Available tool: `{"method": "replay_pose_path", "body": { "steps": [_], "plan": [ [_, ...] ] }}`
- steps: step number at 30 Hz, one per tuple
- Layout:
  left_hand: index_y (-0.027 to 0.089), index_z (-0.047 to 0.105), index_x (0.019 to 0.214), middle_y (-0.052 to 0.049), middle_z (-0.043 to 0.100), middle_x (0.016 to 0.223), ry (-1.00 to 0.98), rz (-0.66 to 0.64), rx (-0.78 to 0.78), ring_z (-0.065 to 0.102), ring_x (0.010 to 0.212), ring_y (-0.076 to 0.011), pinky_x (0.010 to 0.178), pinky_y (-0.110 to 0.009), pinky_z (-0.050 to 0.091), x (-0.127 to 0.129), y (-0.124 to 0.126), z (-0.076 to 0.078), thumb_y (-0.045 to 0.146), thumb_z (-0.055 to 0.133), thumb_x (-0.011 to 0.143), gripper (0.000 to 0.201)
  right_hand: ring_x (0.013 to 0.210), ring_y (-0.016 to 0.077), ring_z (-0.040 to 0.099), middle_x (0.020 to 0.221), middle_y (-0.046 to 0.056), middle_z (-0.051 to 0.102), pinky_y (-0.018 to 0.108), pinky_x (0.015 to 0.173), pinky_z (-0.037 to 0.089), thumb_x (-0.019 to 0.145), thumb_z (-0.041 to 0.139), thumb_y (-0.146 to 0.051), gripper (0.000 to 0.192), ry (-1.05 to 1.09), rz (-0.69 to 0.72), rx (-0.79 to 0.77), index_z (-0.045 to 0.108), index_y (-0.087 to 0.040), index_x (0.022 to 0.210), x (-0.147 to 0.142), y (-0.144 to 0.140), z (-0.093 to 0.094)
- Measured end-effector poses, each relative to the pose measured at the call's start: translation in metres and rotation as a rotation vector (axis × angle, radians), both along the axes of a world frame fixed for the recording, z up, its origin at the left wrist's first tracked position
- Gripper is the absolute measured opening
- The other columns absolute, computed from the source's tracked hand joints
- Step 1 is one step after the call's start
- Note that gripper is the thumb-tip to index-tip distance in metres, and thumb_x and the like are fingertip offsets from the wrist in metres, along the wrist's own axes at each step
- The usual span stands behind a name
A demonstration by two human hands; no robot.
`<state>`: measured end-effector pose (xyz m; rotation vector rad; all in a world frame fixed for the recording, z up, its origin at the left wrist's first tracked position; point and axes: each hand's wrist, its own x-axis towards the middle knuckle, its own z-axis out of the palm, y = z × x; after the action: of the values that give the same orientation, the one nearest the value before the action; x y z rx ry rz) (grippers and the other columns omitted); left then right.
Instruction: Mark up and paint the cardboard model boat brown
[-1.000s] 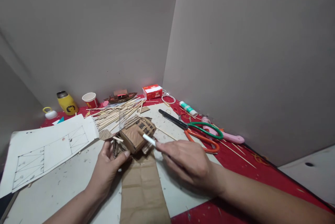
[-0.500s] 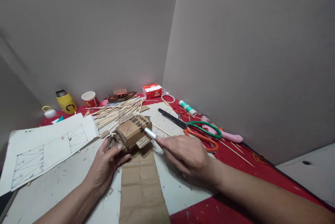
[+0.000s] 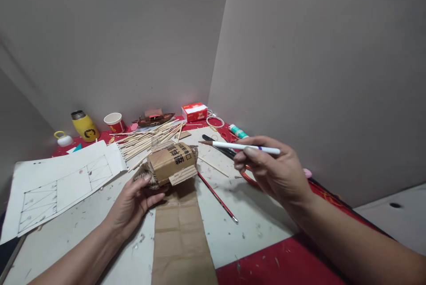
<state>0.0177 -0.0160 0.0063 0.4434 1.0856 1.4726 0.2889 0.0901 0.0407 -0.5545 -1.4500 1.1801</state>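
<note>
The left hand (image 3: 133, 203) has its fingers wrapped around the near end of a small brown corrugated-cardboard model with black printed characters on its top (image 3: 169, 164), holding it just above the white, paint-flecked surface (image 3: 253, 223), beside the far end of a long strip of creased brown kraft paper (image 3: 181, 240). The right hand (image 3: 276, 172) is raised to the right of the model, clear of it, its fingers pinched narrow around a white pencil with a sharpened brown tip (image 3: 239, 146) that lies level and points left toward the model. Below that hand a thin red-and-black pencil (image 3: 216, 196) lies slantwise on the surface, and black-bladed scissors (image 3: 216, 145) show partly behind the fingers. A bundle of pale wooden sticks (image 3: 149, 138) is spread just beyond the model. To the left rests a white sheet with a ruled pencil drawing (image 3: 60, 183). Along the grey wall stand a yellow bottle (image 3: 84, 127), a white and red paper cup (image 3: 113, 122), a dark wooden boat model (image 3: 153, 118) and a red and white box (image 3: 195, 112).
</note>
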Motion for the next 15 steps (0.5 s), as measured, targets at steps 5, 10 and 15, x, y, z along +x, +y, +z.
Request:
{"method": "replay_pose_path", "body": {
  "steps": [5,10,15],
  "plan": [
    [0.011,0.069,0.098,-0.015,0.076,0.09,-0.051,-0.051,-0.022,0.075,0.072,-0.0245,0.062,-0.029,0.064,-0.0001,0.0009,0.0017,0.021,0.074,0.078,0.023,0.044,0.0107,0.062,0.056,-0.002,0.067,0.021,0.042,0.054,0.076,0.079,-0.043,0.027,0.003,0.071,-0.164,0.065,-0.02,0.078,-0.0051,0.0063,0.0009],
    [0.011,0.07,0.1,-0.014,0.076,0.089,-0.035,-0.088,-0.027,0.075,0.068,-0.0224,0.06,-0.028,0.064,0.0006,0.0016,0.0002,0.024,0.075,0.08,0.024,0.048,0.0117,0.065,0.057,-0.002,0.068,0.021,0.045,0.055,0.08,0.076,-0.048,0.031,-0.058,0.127,-0.118,0.062,-0.019,0.08,-0.0061,0.0013,-0.004],
    [0.01,0.072,0.101,-0.015,0.077,0.088,0.018,-0.112,-0.035,0.075,0.07,-0.0234,0.064,-0.03,0.064,0.0025,-0.0003,-0.0015,0.029,0.074,0.082,0.027,0.051,0.0119,0.068,0.062,0.001,0.072,0.022,0.048,0.057,0.085,0.073,-0.044,0.028,-0.141,0.139,-0.038,0.063,-0.018,0.082,-0.0069,-0.0018,-0.0066]
  ]
}}
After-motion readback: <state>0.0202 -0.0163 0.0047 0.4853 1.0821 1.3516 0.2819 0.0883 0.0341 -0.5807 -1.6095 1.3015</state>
